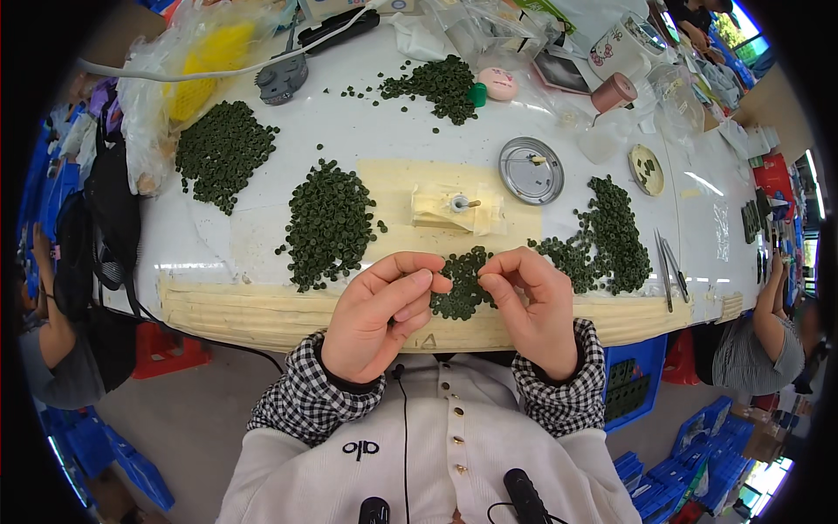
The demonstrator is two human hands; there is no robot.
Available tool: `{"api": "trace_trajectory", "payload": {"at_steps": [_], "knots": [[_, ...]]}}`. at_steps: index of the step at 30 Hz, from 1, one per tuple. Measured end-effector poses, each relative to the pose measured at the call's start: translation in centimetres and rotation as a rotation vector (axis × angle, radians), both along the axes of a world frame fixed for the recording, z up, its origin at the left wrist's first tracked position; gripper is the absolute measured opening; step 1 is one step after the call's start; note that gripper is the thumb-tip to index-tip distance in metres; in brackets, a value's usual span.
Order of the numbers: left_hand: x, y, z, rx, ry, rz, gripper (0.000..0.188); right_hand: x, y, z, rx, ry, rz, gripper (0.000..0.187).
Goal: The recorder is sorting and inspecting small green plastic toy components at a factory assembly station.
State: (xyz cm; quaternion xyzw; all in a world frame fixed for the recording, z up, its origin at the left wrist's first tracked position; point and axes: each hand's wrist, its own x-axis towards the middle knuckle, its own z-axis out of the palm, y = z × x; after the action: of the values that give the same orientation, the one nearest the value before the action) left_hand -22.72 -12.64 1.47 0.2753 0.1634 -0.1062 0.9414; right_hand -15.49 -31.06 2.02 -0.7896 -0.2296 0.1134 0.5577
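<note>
Both left hand (384,307) and right hand (531,299) are half closed above the front edge of the worktop (231,240), thumb drawn close to forefinger; whether anything is gripped cannot be told. Between them lie green pieces (459,301). Beyond stands a taped block (435,208), with larger piles (327,229) left and right. Tweezers (664,272) rest near the front edge, at right; a metal dish (529,179) lies right of the block.

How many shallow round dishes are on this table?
2: a grey dish beyond the person's right hand, and a smaller cream dish farther right, with green pieces in it. More may be hidden among the clutter at the back.
</note>
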Motion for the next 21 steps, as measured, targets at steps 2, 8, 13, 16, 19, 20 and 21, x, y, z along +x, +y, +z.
{"api": "trace_trajectory", "payload": {"at_steps": [2, 8, 13, 16, 19, 20, 21], "knots": [[-0.02, -0.06, -0.01, 0.011, 0.001, 0.001, 0.021, 0.07, 0.13, 0.34, -0.095, -0.164, 0.022, 0.009], [-0.04, -0.1, -0.01, 0.059, 0.002, 0.001, 0.023, -0.13, 0.3, 0.54, -0.055, -0.089, -0.011, 0.014], [-0.04, -0.23, -0.13, 0.072, 0.003, -0.001, 0.022, -0.3, 0.31, 0.63, 0.14, 0.106, -0.01, 0.015], [-0.06, -0.3, -0.26, 0.083, 0.01, 0.003, 0.022, -0.35, 0.12, 0.58, 0.232, 0.203, 0.027, 0.015], [-0.09, -0.32, -0.45, 0.069, 0.008, 0.004, 0.021, -0.39, 0.03, 0.56, 0.27, 0.282, 0.066, 0.017], [-0.11, -0.31, -0.48, 0.067, 0.007, 0.001, 0.021, -0.41, 0.04, 0.58, 0.275, 0.306, 0.076, 0.017], [-0.12, -0.3, -0.49, 0.066, 0.007, -0.003, 0.021, -0.45, 0.08, 0.6, 0.286, 0.32, 0.074, 0.017]]}}
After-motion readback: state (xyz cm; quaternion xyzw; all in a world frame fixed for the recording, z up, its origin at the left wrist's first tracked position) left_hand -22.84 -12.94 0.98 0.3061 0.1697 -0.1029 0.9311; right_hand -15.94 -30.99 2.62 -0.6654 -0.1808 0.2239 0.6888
